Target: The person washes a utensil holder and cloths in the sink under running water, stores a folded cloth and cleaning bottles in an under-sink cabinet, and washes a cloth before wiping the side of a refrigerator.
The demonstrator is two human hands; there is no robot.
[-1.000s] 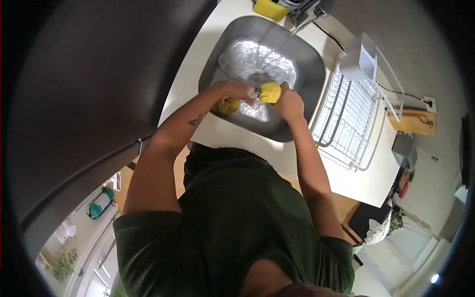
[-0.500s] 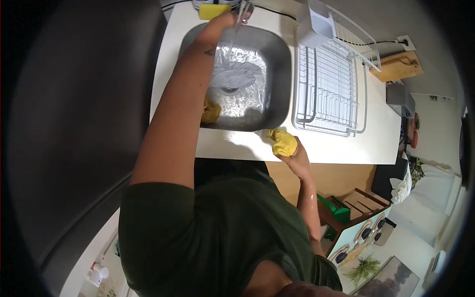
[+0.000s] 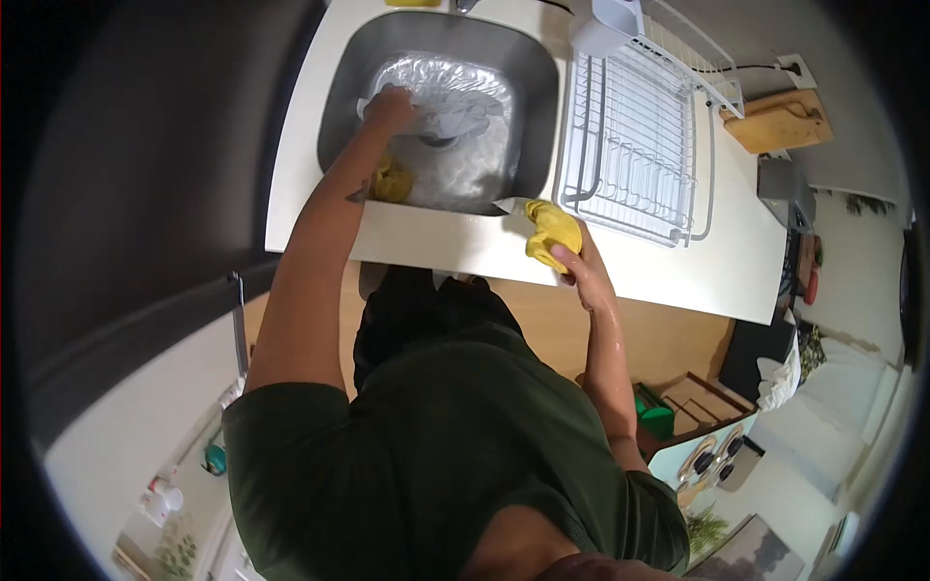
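In the sink (image 3: 542, 116), my left hand (image 3: 390, 108) is closed on a wet light-grey cloth (image 3: 455, 114), which spreads out to the right in shallow water. A second, mustard-yellow cloth (image 3: 392, 181) lies bunched at the sink's near left, beneath my left forearm. My right hand (image 3: 587, 273) grips a bundled yellow cloth (image 3: 554, 232) at the counter's front edge. A pale pointed tip (image 3: 510, 204) sticks out of that bundle toward the sink rim; I cannot make out what it is.
Right of the sink stands a white wire dish rack (image 3: 635, 145) with a grey utensil holder (image 3: 603, 27). The tap base (image 3: 465, 5) and a yellow sponge (image 3: 413, 2) show at the top edge. Wooden boards (image 3: 780, 121) lean farther right. A dark surface borders the counter's left.
My left hand has come down from the tap into the sink and taken hold of the grey cloth. The falling water stream no longer shows. My right hand still holds the yellow cloth.
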